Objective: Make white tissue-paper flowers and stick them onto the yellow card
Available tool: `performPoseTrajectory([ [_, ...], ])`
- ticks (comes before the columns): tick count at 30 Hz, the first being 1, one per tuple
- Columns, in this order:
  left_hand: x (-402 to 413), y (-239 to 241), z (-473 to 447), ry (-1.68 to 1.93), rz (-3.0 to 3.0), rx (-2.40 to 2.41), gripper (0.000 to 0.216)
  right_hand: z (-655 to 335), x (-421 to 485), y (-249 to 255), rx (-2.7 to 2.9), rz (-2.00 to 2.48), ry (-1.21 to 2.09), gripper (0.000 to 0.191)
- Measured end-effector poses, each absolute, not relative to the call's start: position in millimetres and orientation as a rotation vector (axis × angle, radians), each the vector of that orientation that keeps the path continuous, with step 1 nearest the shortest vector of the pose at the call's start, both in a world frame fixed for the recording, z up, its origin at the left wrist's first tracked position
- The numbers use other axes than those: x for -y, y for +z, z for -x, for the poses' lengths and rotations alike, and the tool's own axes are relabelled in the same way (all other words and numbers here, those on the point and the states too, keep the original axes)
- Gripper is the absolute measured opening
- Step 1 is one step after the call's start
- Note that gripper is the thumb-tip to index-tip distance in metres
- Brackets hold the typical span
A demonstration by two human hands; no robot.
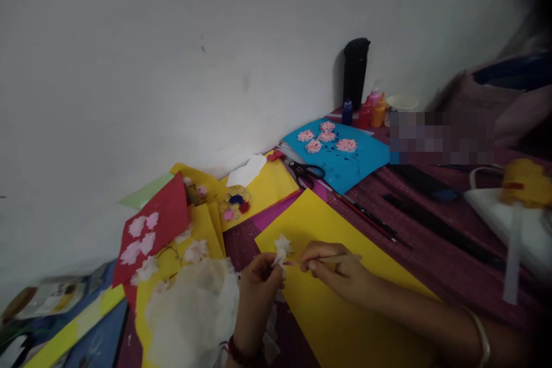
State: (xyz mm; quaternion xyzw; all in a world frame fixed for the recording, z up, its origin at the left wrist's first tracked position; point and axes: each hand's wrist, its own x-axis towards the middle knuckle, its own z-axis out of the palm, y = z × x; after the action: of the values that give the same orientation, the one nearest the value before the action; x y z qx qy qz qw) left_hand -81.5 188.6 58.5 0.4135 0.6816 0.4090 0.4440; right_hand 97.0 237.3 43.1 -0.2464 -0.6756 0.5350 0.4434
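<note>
My left hand (257, 283) pinches a small crumpled white tissue piece (282, 247) over a yellow paper sheet (328, 293). Facing it, my right hand (334, 270) has its fingers closed around a thin stick, perhaps a brush handle (340, 259), whose tip meets the tissue. A heap of white tissue paper (194, 305) lies just left of my left wrist.
Red (164, 218) and yellow sheets with tissue flowers lie at left. Behind are a paint palette (235, 202), scissors (307, 172), and a blue sheet with pink flowers (340, 155). Paint bottles (371, 110) and a black flask (355, 72) stand against the wall. Brushes (371, 219) lie on the mat.
</note>
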Motion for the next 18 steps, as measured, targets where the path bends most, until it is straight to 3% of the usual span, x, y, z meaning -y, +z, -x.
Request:
performPoseTrajectory([
  [18,-192,52,91,0.929,-1.072,-1.833,0.027,-92,-238,44,1.732,0.623,1.138,0.023],
])
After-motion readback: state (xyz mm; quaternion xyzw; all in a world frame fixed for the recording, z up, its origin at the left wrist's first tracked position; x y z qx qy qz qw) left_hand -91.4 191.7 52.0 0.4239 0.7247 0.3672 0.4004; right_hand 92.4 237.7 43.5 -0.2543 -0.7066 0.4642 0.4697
